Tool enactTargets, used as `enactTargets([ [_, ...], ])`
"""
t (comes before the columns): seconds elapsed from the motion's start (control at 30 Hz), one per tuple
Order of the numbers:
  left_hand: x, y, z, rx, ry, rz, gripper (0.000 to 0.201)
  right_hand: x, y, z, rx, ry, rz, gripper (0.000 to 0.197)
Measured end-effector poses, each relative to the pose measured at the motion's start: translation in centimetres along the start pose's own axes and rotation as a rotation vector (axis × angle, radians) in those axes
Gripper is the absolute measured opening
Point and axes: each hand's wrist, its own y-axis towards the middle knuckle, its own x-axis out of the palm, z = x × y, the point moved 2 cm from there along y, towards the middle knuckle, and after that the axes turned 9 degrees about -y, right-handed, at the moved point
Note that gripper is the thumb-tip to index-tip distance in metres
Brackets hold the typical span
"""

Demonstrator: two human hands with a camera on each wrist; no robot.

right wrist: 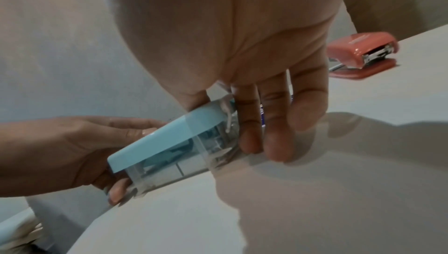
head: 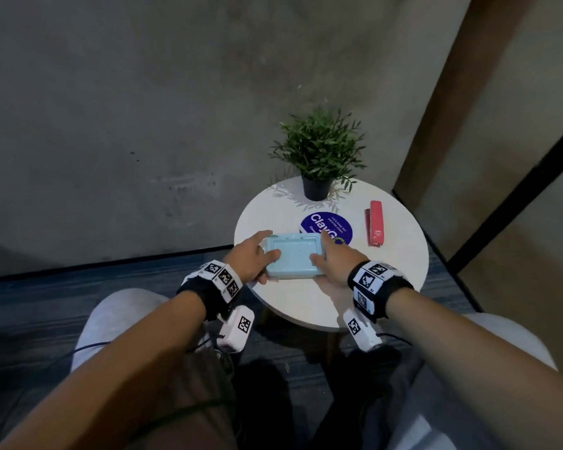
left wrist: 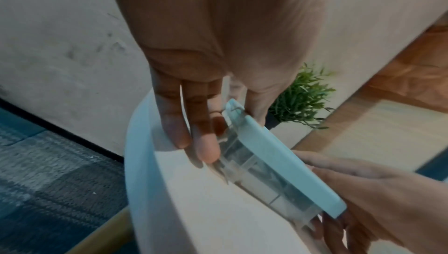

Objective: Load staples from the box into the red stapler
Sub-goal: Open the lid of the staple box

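A clear plastic staple box with a light-blue lid [head: 293,258] sits at the near left of the round white table [head: 400,274], lid closed. My left hand [head: 255,256] grips its left end, thumb on the lid and fingers [left wrist: 201,139] down the side. My right hand [head: 330,259] grips the right end the same way, fingers [right wrist: 271,124] against the clear wall. The lid [left wrist: 278,158] and clear compartments [right wrist: 194,162] show in both wrist views. The red stapler [head: 375,222] lies closed on the table's right side, apart from both hands, and also shows in the right wrist view [right wrist: 358,51].
A small potted green plant [head: 319,157] stands at the table's far edge. A round dark-blue sticker [head: 337,225] lies flat just behind the box. Grey wall behind, wooden panel at right, carpet floor below. My knees are close under the table's near edge.
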Motion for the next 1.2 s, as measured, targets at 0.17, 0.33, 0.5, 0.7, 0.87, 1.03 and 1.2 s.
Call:
enactTargets([
  [0.17,0.5,0.1,0.2,0.095,0.468,-0.014,0.054,0.3,-2.0,0.7,0.011,-0.014,-0.023,0.073],
  [0.33,1.0,0.2,1.0,0.322,0.484,-0.053,0.088,1.9,-2.0,2.2,-0.051,0.213,-0.015,0.083],
  [0.5,1.4,0.7,0.1,0.297,0.598,-0.264,0.120,-0.1,-1.9,3.2,-0.087,0.369,-0.146,0.074],
  [0.7,2.0,0.7,-0.2,0.369,0.613,-0.212,0.115,-0.2,-1.4,2.5,-0.111,0.248,-0.098,0.071],
  [0.87,2.0,0.7,0.4,0.344,0.587,-0.226,0.112,0.9,-1.0,3.1,-0.067,0.730,-0.145,0.060],
  [1.03,1.8,0.9,0.3,0.300,0.588,-0.255,0.112,0.9,-1.3,4.4,0.068,1.000,-0.115,0.039],
  [1.2,1.7,0.7,0.2,0.311,0.569,-0.245,0.110,-0.2,-1.6,3.2,0.004,0.352,0.033,0.062],
])
